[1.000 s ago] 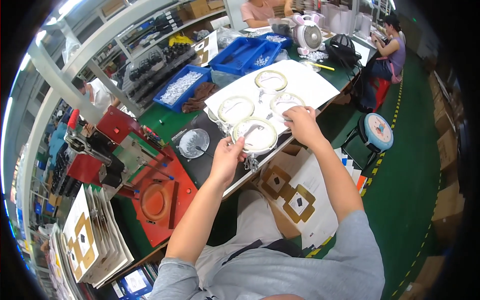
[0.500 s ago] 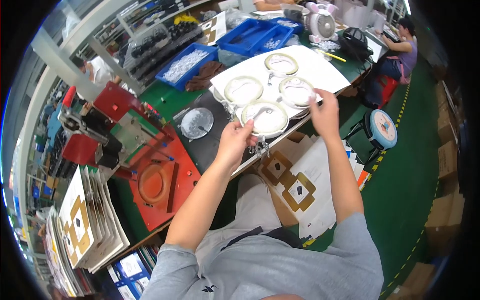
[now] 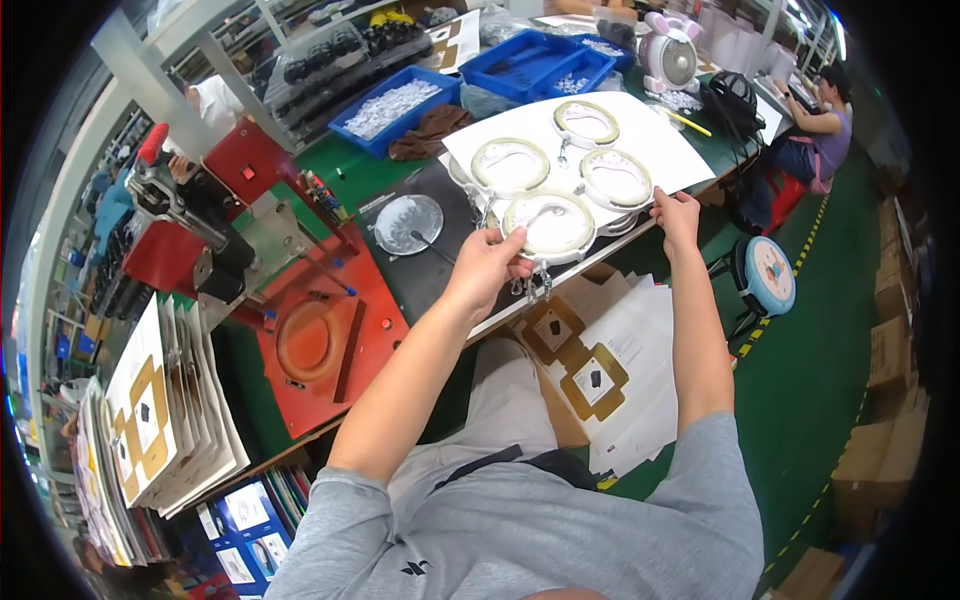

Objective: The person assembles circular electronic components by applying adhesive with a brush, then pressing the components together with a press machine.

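Note:
A large white sheet (image 3: 640,120) lies on the bench with several round white pieces, each rimmed by a pale yellow-green ring. Closed on the lower left rim of the nearest round piece (image 3: 550,222) is my left hand (image 3: 485,270), its thumb on top and its other fingers partly hidden beneath. Small metal clips (image 3: 538,284) dangle under that piece. At the sheet's near right edge, my right hand (image 3: 677,222) is pinched, with its fingertips on the edge. Beside it sits another round piece (image 3: 616,178), which it does not appear to touch.
To the left stands a red press (image 3: 375,340) with a round recess. A clear dish of white bits (image 3: 408,222) rests on a black mat. Blue trays (image 3: 400,105) are behind. A fan (image 3: 668,60), a stool (image 3: 768,275), a seated person (image 3: 825,125) and stacked printed sheets (image 3: 165,420) surround the bench.
My right hand has moved from the right-hand round piece to the sheet's near right edge. My left hand keeps its hold on the nearest piece. The whole view has shifted slightly.

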`<move>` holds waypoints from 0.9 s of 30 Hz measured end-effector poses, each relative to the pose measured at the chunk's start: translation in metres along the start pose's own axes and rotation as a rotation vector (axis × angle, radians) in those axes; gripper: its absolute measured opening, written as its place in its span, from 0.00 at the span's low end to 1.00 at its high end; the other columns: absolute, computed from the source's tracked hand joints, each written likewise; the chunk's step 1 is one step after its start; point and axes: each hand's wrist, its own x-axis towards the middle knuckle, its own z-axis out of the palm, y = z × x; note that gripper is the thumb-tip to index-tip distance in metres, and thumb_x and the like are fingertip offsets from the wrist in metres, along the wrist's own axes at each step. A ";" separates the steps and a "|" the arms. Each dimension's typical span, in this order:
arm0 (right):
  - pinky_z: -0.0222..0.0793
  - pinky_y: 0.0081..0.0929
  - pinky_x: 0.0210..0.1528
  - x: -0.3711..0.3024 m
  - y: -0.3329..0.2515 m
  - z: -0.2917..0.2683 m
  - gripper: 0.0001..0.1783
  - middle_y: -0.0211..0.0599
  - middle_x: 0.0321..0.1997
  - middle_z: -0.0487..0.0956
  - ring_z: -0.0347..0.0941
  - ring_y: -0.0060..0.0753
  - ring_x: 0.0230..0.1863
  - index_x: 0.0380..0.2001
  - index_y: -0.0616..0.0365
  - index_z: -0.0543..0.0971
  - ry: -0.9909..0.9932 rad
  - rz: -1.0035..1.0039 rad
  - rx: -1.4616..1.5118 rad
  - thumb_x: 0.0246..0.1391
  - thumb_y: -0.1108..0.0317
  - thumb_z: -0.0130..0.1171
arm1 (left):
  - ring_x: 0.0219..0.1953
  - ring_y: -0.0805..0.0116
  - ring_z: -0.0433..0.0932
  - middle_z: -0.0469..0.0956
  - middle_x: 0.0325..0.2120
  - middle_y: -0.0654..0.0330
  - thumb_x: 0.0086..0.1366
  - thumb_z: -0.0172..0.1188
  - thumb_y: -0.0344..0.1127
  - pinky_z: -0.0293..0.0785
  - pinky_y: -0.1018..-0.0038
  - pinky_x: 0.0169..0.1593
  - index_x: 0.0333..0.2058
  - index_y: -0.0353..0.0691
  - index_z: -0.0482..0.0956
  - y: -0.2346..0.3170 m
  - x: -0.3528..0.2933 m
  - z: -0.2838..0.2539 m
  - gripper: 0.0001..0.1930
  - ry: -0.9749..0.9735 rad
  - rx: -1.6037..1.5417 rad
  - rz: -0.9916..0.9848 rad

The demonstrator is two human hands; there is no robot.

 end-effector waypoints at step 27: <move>0.68 0.24 0.34 -0.008 0.006 0.005 0.34 0.40 0.36 0.80 0.72 0.25 0.32 0.60 0.65 0.57 -0.031 -0.108 -0.073 0.62 0.69 0.68 | 0.28 0.72 0.79 0.80 0.31 0.54 0.75 0.62 0.40 0.77 0.77 0.34 0.50 0.27 0.67 -0.008 -0.006 0.001 0.21 0.005 -0.090 0.032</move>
